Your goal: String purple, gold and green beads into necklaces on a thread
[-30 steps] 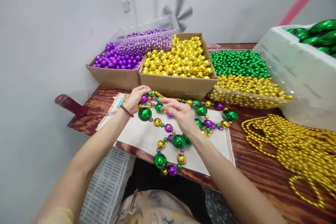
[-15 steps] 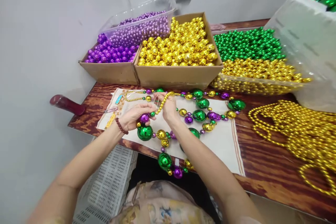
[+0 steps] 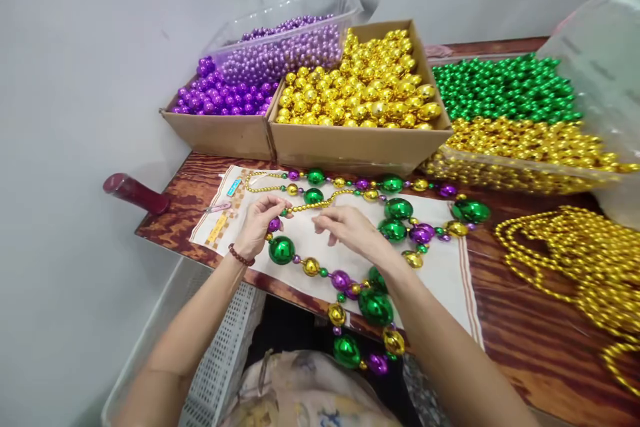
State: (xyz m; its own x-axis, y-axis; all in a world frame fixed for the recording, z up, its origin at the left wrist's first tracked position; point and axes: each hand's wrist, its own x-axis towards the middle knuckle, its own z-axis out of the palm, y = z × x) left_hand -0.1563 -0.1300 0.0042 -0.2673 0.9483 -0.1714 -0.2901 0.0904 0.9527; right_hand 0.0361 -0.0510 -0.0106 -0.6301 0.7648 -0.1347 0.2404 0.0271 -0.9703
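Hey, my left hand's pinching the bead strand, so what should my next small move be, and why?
I'd probably bring your right hand to the small gold beads to steady them. Your left hand pinches the bead strand by their left end, while they run just beyond your right hand, seemingly without touching it.

Dark-red beaded bracelet (image 3: pixel 241 257); pale patterned garment (image 3: pixel 295 390).

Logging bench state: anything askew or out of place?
Clear tub sits tilted over the purple-bead box, perhaps unsteady; part of the bead strand dangles past the front edge of the table, possibly snaggable.
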